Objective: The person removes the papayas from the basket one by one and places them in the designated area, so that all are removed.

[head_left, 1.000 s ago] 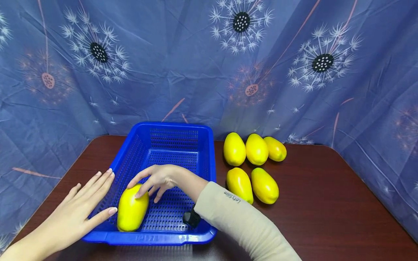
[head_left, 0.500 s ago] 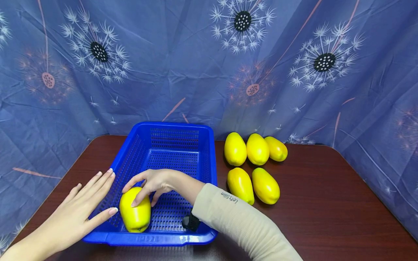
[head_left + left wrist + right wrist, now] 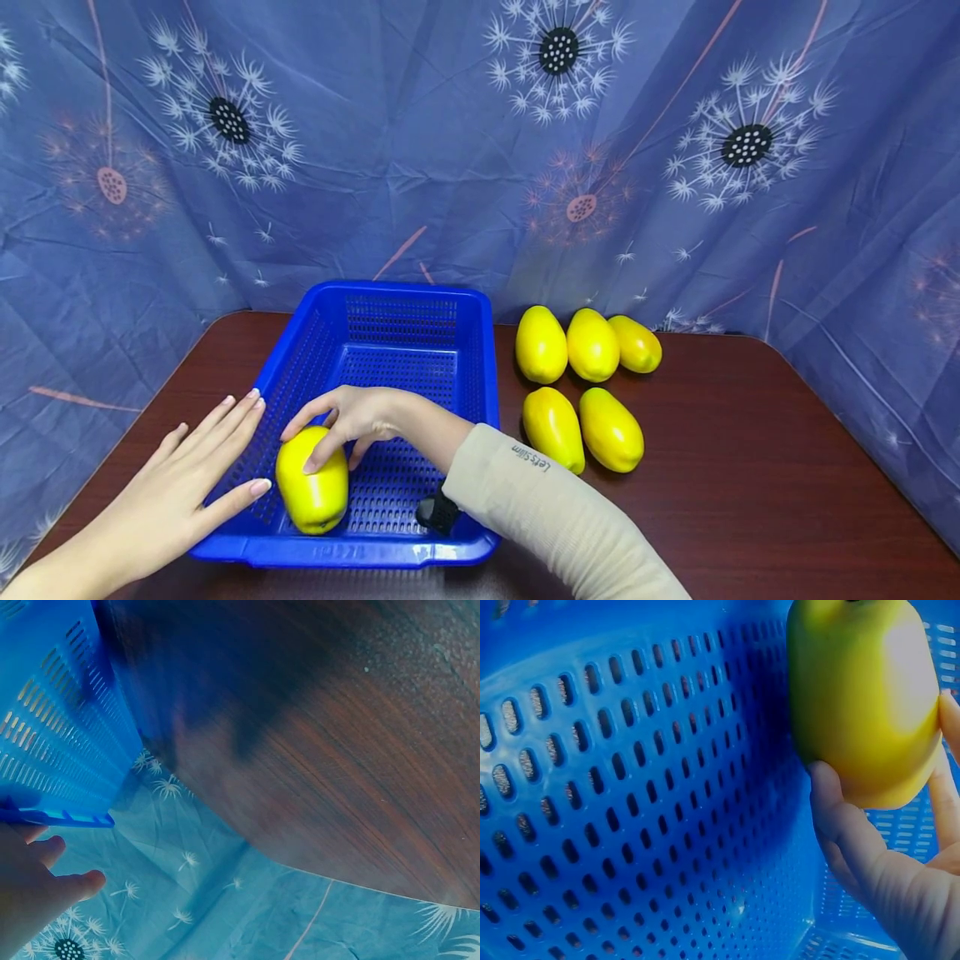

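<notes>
In the head view, a yellow papaya sits in the front left corner of a blue slotted plastic basket. My right hand reaches in from the right and grips its upper part between thumb and fingers. The right wrist view shows the papaya close up, with fingertips on both sides and the perforated basket floor beside it. My left hand lies along the basket's left rim with straight, spread fingers. In the left wrist view, left fingers touch that rim.
Right of the basket on the brown wooden table lie several more papayas in two rows. A black wrist camera hangs below the right cuff, inside the basket. A blue dandelion-print cloth hangs behind the table.
The papaya has tilted and shifted slightly right, its near end now facing the head camera more. My right hand has closed further around it and dropped a little. My left hand stays put.
</notes>
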Tool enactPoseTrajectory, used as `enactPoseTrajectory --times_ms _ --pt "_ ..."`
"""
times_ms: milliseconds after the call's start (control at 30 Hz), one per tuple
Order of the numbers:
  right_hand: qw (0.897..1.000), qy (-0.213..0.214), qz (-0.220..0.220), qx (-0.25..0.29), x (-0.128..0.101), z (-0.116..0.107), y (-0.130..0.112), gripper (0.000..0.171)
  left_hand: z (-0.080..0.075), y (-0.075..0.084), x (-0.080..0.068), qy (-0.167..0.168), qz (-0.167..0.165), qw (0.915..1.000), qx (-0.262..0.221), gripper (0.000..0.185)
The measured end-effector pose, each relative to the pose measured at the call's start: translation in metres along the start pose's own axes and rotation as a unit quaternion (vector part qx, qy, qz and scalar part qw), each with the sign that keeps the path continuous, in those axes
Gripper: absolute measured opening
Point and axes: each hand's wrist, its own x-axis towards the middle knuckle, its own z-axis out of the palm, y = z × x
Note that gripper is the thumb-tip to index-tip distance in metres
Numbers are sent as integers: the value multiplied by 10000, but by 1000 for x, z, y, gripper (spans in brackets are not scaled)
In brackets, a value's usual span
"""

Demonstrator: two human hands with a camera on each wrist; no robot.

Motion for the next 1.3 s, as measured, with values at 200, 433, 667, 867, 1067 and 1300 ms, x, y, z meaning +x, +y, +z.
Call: enactPoseTrajectory --times_ms 200,433,667,867,1067,1300 --pt "9997 112 -124 174 -2 -3 -2 39 0 1 0 16 13 10000 -22 78" --pt "9992 186 -154 331 -3 -4 -3 39 1 2 -1 133 76 9999 26 78" --pt "9990 197 -221 345 -4 -5 -5 40 1 2 -1 186 97 9998 53 78" --pt "9986 271 -263 361 -6 -6 -9 39 1 0 -1 190 86 9998 57 78" --pt "9981 248 -334 451 -8 -6 -14 40 0 -1 0 156 68 9998 60 78" --pt "9981 293 -372 389 -14 -12 -16 40 1 3 -1 179 93 9998 36 78"
